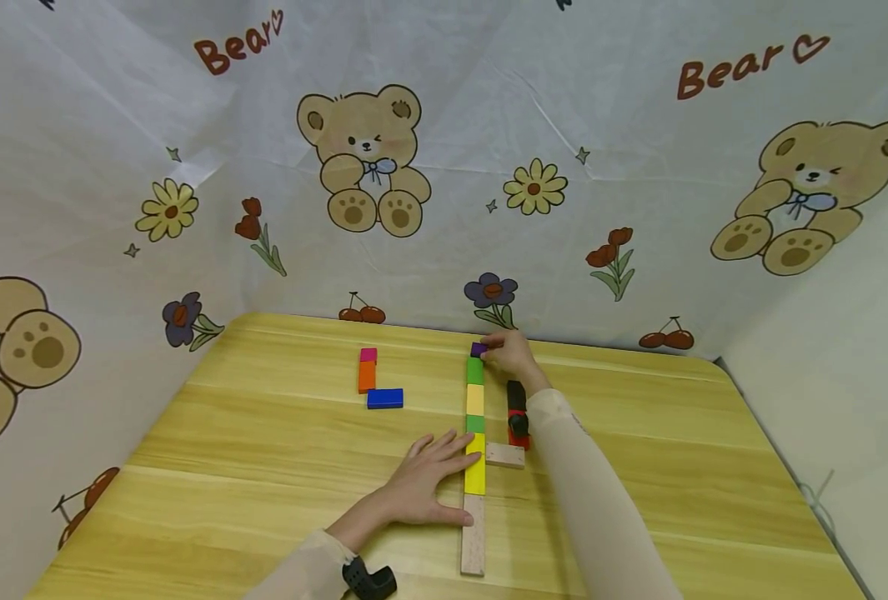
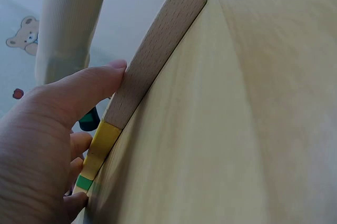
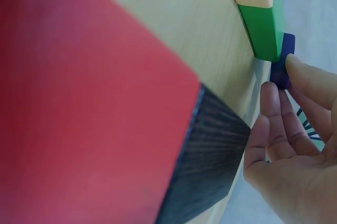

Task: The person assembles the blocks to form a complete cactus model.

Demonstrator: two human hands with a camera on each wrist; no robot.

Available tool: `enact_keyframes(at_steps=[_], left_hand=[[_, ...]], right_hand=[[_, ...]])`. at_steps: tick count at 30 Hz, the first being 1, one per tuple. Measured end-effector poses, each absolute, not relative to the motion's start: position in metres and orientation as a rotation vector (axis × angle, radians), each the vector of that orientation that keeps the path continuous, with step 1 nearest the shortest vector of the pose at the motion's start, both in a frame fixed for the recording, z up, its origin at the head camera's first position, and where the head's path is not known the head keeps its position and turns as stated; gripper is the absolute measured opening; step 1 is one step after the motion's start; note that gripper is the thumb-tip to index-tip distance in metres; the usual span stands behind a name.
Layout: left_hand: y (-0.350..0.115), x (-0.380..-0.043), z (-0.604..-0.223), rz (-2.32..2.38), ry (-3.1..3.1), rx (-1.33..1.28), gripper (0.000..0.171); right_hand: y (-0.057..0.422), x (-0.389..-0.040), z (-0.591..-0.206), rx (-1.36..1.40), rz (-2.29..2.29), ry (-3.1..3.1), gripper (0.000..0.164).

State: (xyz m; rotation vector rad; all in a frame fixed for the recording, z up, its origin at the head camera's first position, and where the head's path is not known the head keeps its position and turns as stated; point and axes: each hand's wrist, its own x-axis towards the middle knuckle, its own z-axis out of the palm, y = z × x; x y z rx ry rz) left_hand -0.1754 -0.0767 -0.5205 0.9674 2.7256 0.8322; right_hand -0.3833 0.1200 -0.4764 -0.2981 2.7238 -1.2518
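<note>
A straight row of blocks runs away from me in the head view: a long plain wood block (image 1: 473, 537), a yellow block (image 1: 475, 467), a green block (image 1: 475, 424), a cream block (image 1: 475, 400) and another green block (image 1: 475, 371). At the far end my right hand (image 1: 513, 357) pinches a small purple block (image 3: 283, 60) between thumb and fingers, right at the green block's end. My left hand (image 1: 432, 483) lies spread against the row's near part, fingertips on the yellow block. Its thumb touches the wood block's side, as the left wrist view shows.
Right of the row lie a short wood block (image 1: 505, 454), a red block (image 1: 519, 442) and a black block (image 1: 515, 395), partly under the right arm's wrist camera. To the left lie a pink block (image 1: 368, 354), an orange block (image 1: 367, 377) and a blue block (image 1: 385, 399). The table's far edge meets a bear-patterned sheet.
</note>
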Motion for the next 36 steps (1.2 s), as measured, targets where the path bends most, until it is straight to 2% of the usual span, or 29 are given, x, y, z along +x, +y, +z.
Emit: enact_keyframes(at_steps=[19,28,36], left_hand=[[-0.075,-0.174,-0.521,0.835,2.725,0.967,0.086],[-0.076,-0.175,-0.521,0.831,2.719,0.963,0.086],[-0.076,-0.175,-0.519,0.830,2.725,0.960,0.086]], right_hand=[[0.120,-0.384,-0.479,-0.346,-1.153,2.723,0.035],[0.128,-0.382,-0.473,-0.336,-1.267,2.627,0.042],[0.147,-0.354,-0.451,-0.295,-1.467,2.675,0.049]])
